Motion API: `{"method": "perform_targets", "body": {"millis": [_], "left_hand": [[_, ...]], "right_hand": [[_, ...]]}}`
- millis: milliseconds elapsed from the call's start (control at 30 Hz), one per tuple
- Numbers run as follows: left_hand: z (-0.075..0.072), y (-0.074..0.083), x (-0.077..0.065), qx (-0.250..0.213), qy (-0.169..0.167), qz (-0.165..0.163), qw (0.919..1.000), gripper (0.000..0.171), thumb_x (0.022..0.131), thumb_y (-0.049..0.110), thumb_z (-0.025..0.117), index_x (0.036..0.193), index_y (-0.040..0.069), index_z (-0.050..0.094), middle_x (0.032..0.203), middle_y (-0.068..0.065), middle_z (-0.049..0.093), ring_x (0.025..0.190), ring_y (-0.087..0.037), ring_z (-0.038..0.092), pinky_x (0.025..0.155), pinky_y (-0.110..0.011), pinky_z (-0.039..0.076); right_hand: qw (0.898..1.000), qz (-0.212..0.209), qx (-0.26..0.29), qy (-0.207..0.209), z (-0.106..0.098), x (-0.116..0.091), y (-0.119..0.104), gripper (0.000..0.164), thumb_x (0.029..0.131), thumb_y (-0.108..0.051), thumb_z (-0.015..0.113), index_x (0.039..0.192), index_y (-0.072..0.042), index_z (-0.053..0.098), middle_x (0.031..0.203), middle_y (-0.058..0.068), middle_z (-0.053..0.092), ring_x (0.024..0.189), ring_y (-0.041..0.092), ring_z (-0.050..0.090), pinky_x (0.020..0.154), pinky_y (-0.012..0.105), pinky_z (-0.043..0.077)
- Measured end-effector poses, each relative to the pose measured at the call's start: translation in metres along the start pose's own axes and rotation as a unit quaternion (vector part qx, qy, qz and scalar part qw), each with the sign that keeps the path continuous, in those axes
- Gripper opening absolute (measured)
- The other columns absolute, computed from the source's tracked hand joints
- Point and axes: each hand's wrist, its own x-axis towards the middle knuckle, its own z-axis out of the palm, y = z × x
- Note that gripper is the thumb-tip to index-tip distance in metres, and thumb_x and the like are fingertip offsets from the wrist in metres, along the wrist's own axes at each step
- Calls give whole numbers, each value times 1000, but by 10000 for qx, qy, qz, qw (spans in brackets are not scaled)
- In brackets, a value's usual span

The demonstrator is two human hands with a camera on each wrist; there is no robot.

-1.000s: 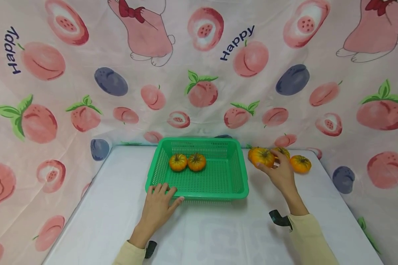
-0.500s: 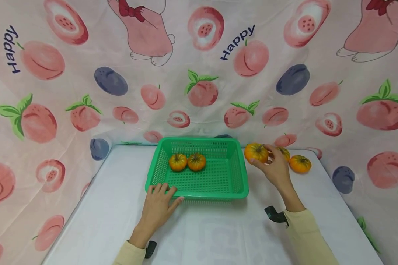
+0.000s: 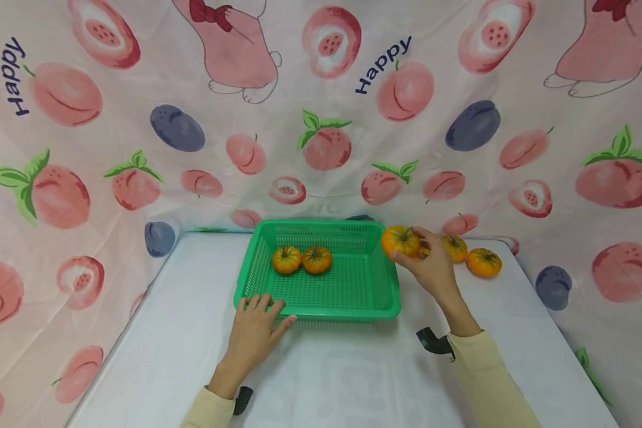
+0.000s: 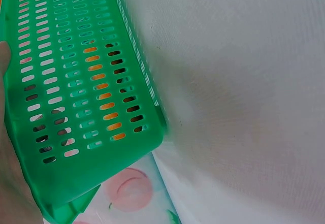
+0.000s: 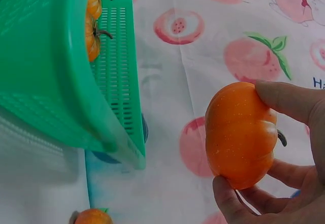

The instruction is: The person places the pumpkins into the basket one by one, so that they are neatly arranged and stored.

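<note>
In the head view, my right hand [image 3: 433,268] holds a small orange pumpkin [image 3: 399,242] between thumb and fingers, over the right rim of a green plastic basket [image 3: 321,313]. The right wrist view shows this pumpkin [image 5: 238,135] raised, its dark stem toward the palm. My left hand [image 3: 254,337] rests on the basket's near-left rim with its fingers spread over the edge. Part of that hand [image 4: 12,173] borders the basket wall [image 4: 76,168] in the left wrist view. Two more pumpkins sit side by side inside the basket, a left one [image 3: 286,260] and a right one [image 3: 317,260].
On the white table [image 3: 342,374], right of the basket, lie a pumpkin [image 3: 484,262] and another [image 3: 454,248] partly behind the right hand. A bit of orange also shows between that hand's fingers. A fruit-print cloth [image 3: 326,148] hangs behind and along both sides.
My right hand has carried the held pumpkin left, from beside the others on the table to the basket's right rim. The left hand and the basket stay in place.
</note>
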Motion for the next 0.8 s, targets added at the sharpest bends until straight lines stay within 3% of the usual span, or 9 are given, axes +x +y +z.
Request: {"method": "perform_targets", "body": {"millis": [800], "left_hand": [[1, -1, 1, -9, 20, 22, 10000, 37, 92, 53, 61, 105, 19, 66, 95, -3, 57, 95, -26, 56, 85, -45, 39]], "right_hand": [[9986, -297, 220, -379, 26, 6, -16, 72, 83, -27, 80, 142, -3, 46, 142, 20, 47, 124, 37, 50, 104, 52, 45]]}}
